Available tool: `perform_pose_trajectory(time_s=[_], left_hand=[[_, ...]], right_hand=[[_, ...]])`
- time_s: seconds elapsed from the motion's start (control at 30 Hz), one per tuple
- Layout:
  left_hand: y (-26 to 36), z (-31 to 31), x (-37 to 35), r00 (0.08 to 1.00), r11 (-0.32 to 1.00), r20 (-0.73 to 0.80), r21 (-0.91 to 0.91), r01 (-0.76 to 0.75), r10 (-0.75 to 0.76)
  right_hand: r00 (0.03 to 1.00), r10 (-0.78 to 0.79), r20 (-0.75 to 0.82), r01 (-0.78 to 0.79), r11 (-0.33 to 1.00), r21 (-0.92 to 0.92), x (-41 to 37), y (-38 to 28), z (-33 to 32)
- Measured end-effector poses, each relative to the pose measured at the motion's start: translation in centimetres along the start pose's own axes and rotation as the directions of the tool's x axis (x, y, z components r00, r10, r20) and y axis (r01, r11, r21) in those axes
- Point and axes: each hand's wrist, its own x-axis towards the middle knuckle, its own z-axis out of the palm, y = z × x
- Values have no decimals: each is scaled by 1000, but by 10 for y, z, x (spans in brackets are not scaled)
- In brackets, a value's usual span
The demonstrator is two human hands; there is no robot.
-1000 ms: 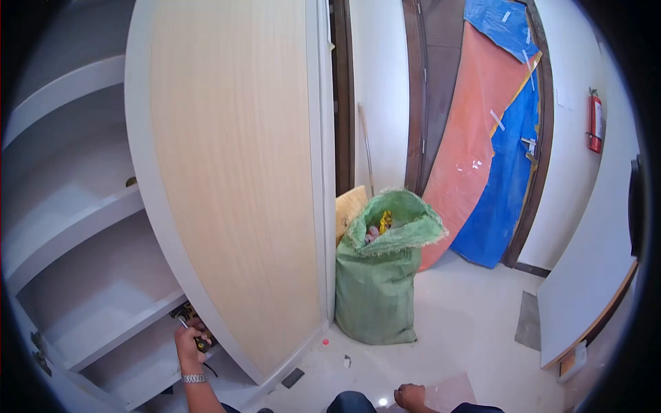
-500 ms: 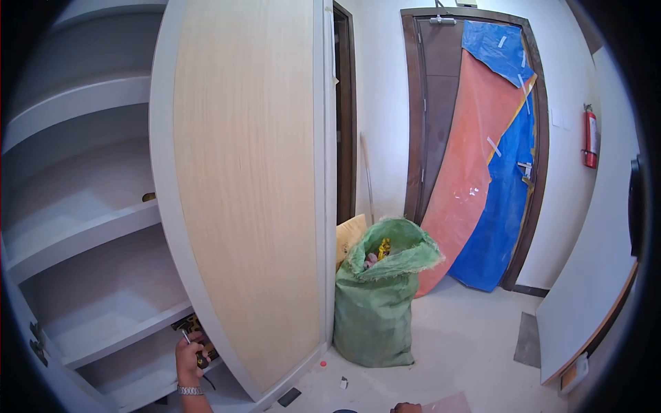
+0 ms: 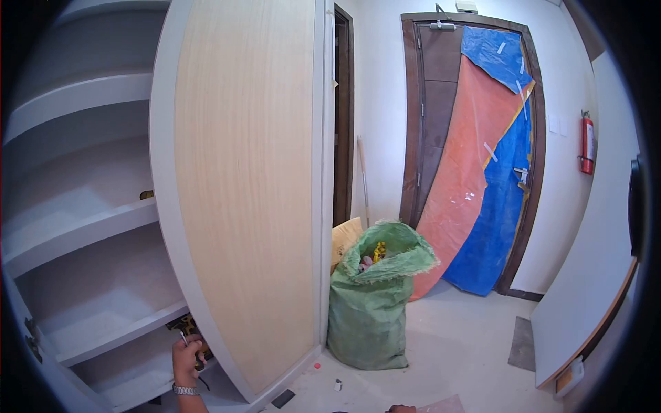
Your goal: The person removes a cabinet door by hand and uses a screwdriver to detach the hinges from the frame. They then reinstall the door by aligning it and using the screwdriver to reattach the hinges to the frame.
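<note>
My left hand, with a metal-banded watch on its wrist, reaches into the lowest visible shelf opening of the white cabinet. Its fingers are closed round a screwdriver with a dark handle and a thin silver shaft that points up. Just behind the fingers, a yellow and black power tool rests in the cabinet, partly covered by the hand and the panel edge. Only a bit of my right hand shows at the bottom edge, beside a pale pinkish sheet; its fingers are mostly cut off.
White shelves fill the left, with a wood-faced panel beside them. A green sack of rubbish stands on the floor before a door draped in orange and blue sheets. Small debris and a dark flat piece lie nearby.
The view has shifted slightly. My left hand stays at the same shelf, still round the screwdriver, a little further up and left in the picture. Nothing else has visibly moved.
</note>
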Motion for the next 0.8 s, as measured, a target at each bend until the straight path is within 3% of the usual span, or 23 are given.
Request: perform_pose_trajectory(time_s=[0.2,0.3,0.5,0.6,0.8], left_hand=[[-5,-1,4,1000,999,26,49,-13,12],[-4,0,4,999,994,14,103,-33,32],[-2,2,3,998,992,54,119,-32,25],[4,10,-3,997,986,53,157,-56,48],[-3,8,-2,998,971,6,231,-56,56]], right_hand=[[997,69,41,-70,997,29,1,-3,-1],[999,-20,-51,21,1000,16,1,4,7],[999,40,-2,-40,998,-45,18,19,37],[998,37,59,-26,985,-168,25,20,41],[1000,10,11,-8,984,-180,31,32,57]])
